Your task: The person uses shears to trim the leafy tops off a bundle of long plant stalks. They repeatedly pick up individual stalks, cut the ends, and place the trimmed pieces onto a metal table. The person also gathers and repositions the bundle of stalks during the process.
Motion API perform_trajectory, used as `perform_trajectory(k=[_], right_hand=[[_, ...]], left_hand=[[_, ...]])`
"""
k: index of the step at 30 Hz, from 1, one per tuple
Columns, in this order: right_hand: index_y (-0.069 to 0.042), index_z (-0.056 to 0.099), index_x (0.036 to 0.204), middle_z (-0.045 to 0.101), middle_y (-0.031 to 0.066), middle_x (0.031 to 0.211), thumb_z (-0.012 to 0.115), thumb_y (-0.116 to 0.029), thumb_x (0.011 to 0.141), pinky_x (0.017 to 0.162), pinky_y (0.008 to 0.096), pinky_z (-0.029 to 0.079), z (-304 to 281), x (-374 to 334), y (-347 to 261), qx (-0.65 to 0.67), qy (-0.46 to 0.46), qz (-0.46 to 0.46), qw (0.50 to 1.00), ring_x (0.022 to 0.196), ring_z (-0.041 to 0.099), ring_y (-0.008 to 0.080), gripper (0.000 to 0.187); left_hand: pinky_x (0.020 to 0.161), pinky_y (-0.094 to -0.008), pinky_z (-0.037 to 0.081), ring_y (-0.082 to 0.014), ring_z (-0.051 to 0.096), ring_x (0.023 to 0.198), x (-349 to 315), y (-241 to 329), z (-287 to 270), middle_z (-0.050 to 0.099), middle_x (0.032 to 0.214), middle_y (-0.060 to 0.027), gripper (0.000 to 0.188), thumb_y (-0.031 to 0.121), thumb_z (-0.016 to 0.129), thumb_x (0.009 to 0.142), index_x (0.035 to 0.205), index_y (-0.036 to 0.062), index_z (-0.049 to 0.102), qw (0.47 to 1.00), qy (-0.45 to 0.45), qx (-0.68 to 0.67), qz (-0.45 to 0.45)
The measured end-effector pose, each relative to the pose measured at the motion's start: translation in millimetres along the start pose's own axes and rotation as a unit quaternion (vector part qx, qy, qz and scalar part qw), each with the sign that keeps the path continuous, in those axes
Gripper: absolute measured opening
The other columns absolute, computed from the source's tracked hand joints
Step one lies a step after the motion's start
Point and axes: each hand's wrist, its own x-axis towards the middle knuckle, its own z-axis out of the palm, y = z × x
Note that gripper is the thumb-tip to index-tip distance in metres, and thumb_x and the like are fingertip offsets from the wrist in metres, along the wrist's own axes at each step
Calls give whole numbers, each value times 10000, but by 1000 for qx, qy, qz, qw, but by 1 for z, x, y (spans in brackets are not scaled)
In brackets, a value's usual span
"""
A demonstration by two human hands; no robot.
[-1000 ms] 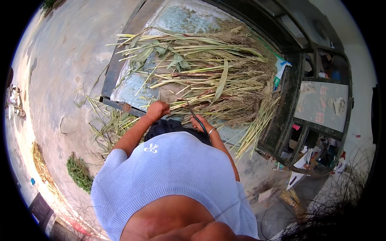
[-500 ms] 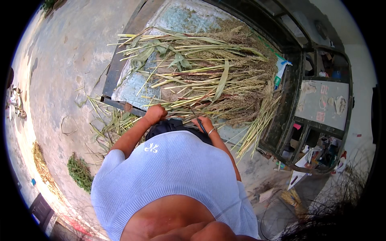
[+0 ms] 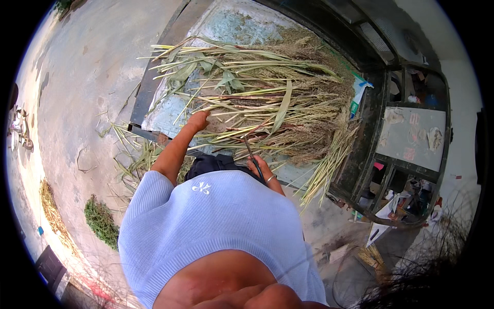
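Observation:
Cut sorghum stalks [image 3: 242, 112] lie in a thick layer on the cart bed, pale cut ends to the left and brushy seed heads [image 3: 314, 131] to the right. My left hand [image 3: 198, 120] reaches over the near left edge, its fingers closed at the cut end of a stalk. Close to my body, my right hand [image 3: 259, 166] grips a long, thin, dark knife [image 3: 250, 150] that points up toward the stalks. Some of its fingers are hidden. A bracelet circles that wrist.
The cart has a raised metal frame [image 3: 383, 98] on the right, with a grey panel [image 3: 411, 131] and clutter. Stalk scraps and leaves [image 3: 141, 162] lie on the concrete at the left, near a green plant heap [image 3: 102, 221]. A stalk bundle [image 3: 329, 175] overhangs the near edge.
My left hand has moved up and farther over the bed, onto the stalk ends. My right hand has drawn slightly down toward my body, still holding the knife.

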Motion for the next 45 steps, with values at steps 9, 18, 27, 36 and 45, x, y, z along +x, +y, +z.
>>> perform_trajectory(k=[9, 18, 27, 36, 45], right_hand=[[3, 531, 955, 542, 110, 656, 622, -399, 790, 601, 322, 435, 10, 19, -21, -47, -28, -82, 995, 626, 534, 209, 444], [-25, 575, 757, 559, 155, 635, 622, -360, 784, 553, 357, 430, 23, 31, -56, -133, -40, -23, 990, 594, 561, 272, 339], [-42, 583, 771, 508, 22, 576, 600, -325, 830, 507, 277, 412, 7, 3, -26, -61, -78, -64, 993, 555, 482, 100, 290], [-57, 493, 1081, 497, 29, 611, 467, -379, 896, 394, 212, 342, -27, -28, -49, 364, 2, 125, 923, 465, 420, 76, 373], [-62, 499, 1040, 507, 18, 630, 482, -340, 894, 389, 196, 362, -59, -26, -27, 257, 122, 135, 949, 482, 450, 58, 315]], left_hand=[[439, -268, 457, -109, 579, 492, -51, 50, 23, 594, 553, -60, 42, 52, 619, 700, 671, 24, 626, 874, -128, -460, -89], [485, -264, 452, -114, 565, 497, -81, 71, 24, 597, 563, -62, 71, 58, 593, 730, 684, 24, 635, 954, -99, -281, 41], [687, -416, 496, -298, 625, 834, -71, 48, -51, 638, 898, -159, 151, 124, 571, 713, 804, 45, 663, 964, -167, 200, -61], [639, -429, 453, -360, 573, 703, 77, 125, 59, 587, 697, -172, 167, 204, 587, 698, 696, 37, 598, 973, 59, -155, 162], [674, -412, 463, -342, 588, 720, 79, 182, 95, 607, 716, -175, 158, 201, 605, 671, 734, 61, 642, 970, 66, -232, 19]])
